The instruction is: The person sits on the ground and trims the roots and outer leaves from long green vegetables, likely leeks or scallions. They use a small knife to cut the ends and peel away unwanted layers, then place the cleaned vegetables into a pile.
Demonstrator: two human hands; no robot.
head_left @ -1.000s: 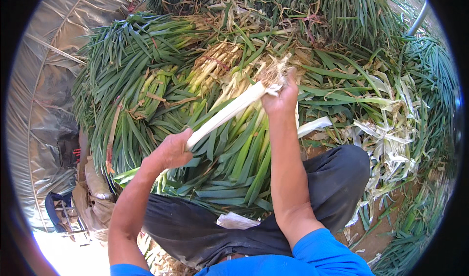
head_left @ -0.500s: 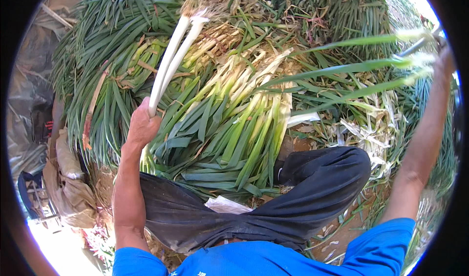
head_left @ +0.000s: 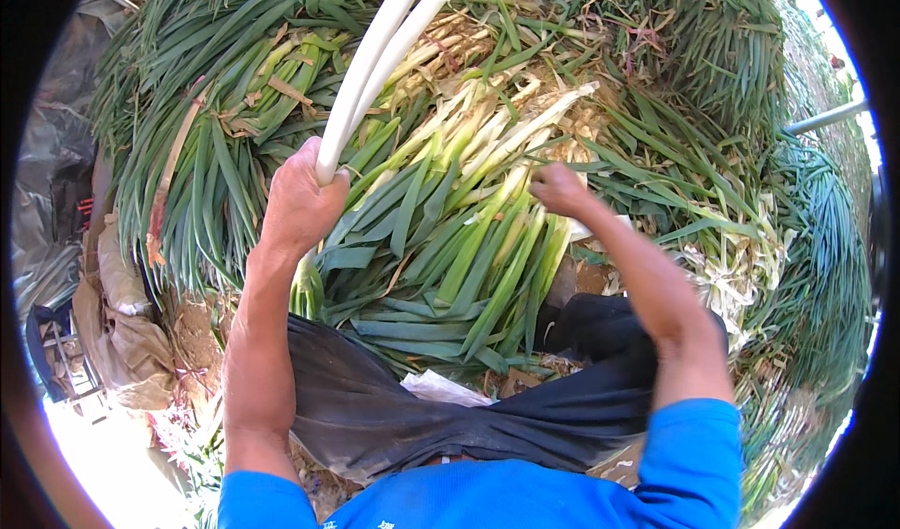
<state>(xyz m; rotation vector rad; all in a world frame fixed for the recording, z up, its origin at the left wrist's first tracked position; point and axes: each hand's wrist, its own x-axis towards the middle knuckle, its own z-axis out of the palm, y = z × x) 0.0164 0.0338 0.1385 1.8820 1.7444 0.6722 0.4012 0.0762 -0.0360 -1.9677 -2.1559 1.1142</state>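
My left hand [head_left: 302, 203] is closed round two long white-stemmed green onions [head_left: 382, 60], which rise from the fist and lean up to the right. Their upper ends run out of the picture. Below the fist, a bit of green leaf shows. Over the middle of a loose heap of green onions [head_left: 459, 201], my right hand [head_left: 560, 190] is closed with its fingers curled in. What it grips, if anything, is hidden. The heap's pale stems point up and right, and its green leaves spread down to my lap.
Large bundles of green onions lie at the far left [head_left: 187, 126], far right [head_left: 703, 42] and right edge [head_left: 820, 257]. Peeled white skins [head_left: 731, 257] litter the ground beside my knee. My crossed legs in dark trousers [head_left: 459, 435] border the heap. A brown sack [head_left: 141, 351] sits at left.
My right hand has swung in from the far right to above the heap; the green leaves it held there no longer show. My left hand has moved slightly right and up with its onions.
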